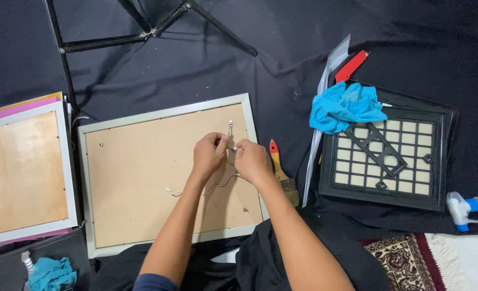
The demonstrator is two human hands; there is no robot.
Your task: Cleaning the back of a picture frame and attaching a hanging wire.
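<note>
Two hands show — the left hand (209, 152) and the right hand (252, 160). Three picture frames lie face down: a silver-edged one (142, 186), a white one (23, 172) and a black one with a lattice back (389, 156). There are two blue cloths — one (346, 105) on the black frame, one (50, 272) at the lower left. One paintbrush (279, 170), one red-handled tool (351, 66), one spray bottle (468, 207), one patterned rug (406, 261) and one black tripod (142, 29) complete the count.

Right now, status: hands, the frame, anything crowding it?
Left hand and right hand both pinching a thin cord at the hook. Picture frame face down, backing up. Paintbrush lies beside its right edge.
</note>
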